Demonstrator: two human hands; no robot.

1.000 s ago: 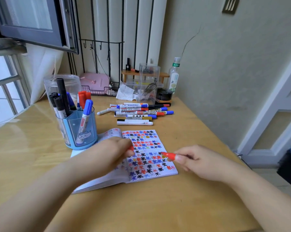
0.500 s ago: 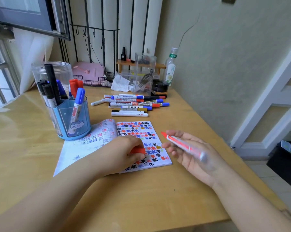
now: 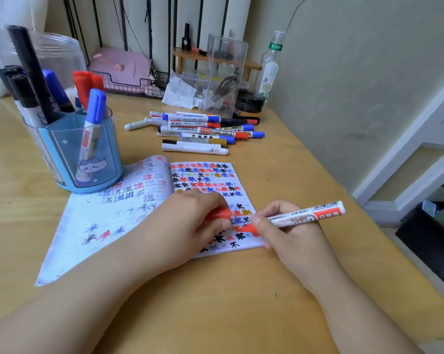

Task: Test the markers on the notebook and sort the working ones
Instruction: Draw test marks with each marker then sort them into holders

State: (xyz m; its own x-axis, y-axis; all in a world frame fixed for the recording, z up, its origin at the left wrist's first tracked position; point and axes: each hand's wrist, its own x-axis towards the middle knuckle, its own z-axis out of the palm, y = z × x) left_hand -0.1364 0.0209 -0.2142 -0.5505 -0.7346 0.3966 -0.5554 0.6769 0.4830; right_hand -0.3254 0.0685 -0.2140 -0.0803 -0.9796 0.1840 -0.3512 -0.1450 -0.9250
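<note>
An open notebook (image 3: 128,208) lies on the wooden desk, its right page full of red, blue and black star marks. My left hand (image 3: 190,226) rests on that page and is closed around a red cap (image 3: 222,214). My right hand (image 3: 289,231) grips an uncapped red marker (image 3: 302,216) like a pen, its red tip touching the lower part of the page. A pile of loose markers (image 3: 203,131) lies behind the notebook. A blue pen cup (image 3: 80,154) at the left holds several black, blue and red markers.
A clear jar (image 3: 59,54) stands behind the cup. A clear plastic box (image 3: 226,72), a bottle (image 3: 270,70), crumpled tissue (image 3: 180,94) and a pink case in a wire basket (image 3: 121,67) line the back. The wall runs along the right desk edge.
My right hand has turned the red marker from lying across the open palm into a writing grip and lowered its tip onto the page. The camera has come closer and tilted down.
</note>
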